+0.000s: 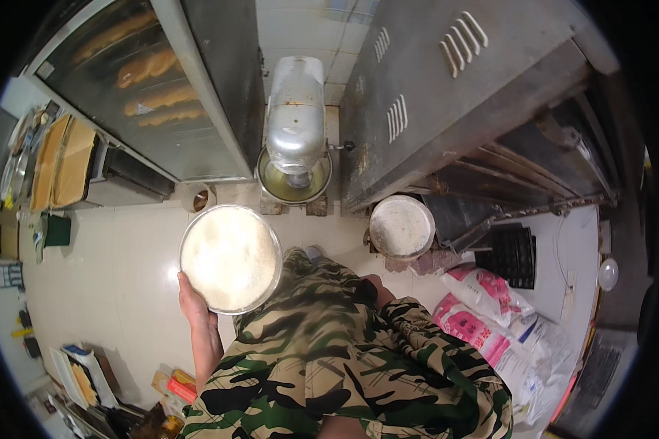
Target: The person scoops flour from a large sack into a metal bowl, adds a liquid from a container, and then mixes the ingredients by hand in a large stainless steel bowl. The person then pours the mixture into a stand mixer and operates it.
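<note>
A round metal bowl (279,272) filled with a pale, grainy powder (231,256) is in my left hand (195,301), whose fingers grip its lower left rim. The kind of powder cannot be told. Down at my right side, my right hand (379,290) shows only in part beyond the camouflage sleeve, so its fingers are hidden. Ahead stands a silver stand mixer (296,110), its attachment lowered into a metal mixing bowl (261,175) with something yellowish inside. To the right, a round container (403,227) holds white powder, nearest to my right hand.
Baked loaves lie behind glass in a tall cabinet (231,95) at the left. A large grey metal cabinet (417,95) rises at the right. Pink-and-white sacks (476,322) and black trays (512,256) are on the right floor. A small pot (198,197) stands near the left cabinet.
</note>
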Available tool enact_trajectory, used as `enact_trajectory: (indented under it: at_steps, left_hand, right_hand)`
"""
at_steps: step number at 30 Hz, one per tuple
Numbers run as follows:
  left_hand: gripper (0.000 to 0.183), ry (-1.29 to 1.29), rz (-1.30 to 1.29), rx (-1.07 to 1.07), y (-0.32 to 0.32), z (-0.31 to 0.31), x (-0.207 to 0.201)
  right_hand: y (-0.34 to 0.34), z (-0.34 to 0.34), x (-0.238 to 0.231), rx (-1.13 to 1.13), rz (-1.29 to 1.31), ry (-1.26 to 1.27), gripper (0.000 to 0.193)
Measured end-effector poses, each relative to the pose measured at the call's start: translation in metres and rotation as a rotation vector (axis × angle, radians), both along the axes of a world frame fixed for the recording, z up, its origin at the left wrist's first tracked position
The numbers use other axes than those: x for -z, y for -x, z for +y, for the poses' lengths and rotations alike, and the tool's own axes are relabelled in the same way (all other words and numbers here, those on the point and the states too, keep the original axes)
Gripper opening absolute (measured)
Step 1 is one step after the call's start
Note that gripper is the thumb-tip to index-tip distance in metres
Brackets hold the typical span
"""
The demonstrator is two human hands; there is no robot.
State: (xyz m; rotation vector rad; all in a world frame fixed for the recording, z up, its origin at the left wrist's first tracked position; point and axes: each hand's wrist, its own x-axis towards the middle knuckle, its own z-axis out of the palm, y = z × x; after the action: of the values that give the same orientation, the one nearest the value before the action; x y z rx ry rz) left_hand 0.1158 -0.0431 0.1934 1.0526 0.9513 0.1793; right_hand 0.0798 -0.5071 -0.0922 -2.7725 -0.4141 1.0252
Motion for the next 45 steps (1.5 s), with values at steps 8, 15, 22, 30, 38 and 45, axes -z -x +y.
enact_trajectory:
  at_steps: [8, 15, 22, 30, 38, 45]
  left_hand:
    - [0.061, -0.014, -0.007, -0.219, 0.014, -0.015, -0.007]
    - [0.061, 0.047, -0.027, -0.309, 0.006, -0.042, -0.013]
    - [0.062, 0.046, -0.042, -0.418, 0.021, -0.06, -0.017]
    - [0.062, 0.031, 0.005, -0.575, 0.04, -0.076, -0.02]
    - [0.061, 0.001, 0.009, -0.62, 0.051, -0.09, -0.033]
    - [0.062, 0.014, 0.023, -0.645, 0.053, -0.091, -0.033]
  right_hand:
    - [-0.093, 0.001, 0.019, 0.395, 0.203, -0.257, 0.016]
    - [-0.213, -0.025, 0.043, 0.72, 0.599, -0.398, 0.025]
    - [-0.342, 0.038, -0.113, 0.847, -0.565, -0.507, 0.049]
    - [-0.402, 0.074, -0.17, 0.348, -0.313, 0.009, 0.04]
    - [-0.43, 0.063, -0.123, 0.425, -0.147, 0.008, 0.038]
    - [-0.45, 0.062, -0.101, 0.669, -0.039, -0.076, 0.056]
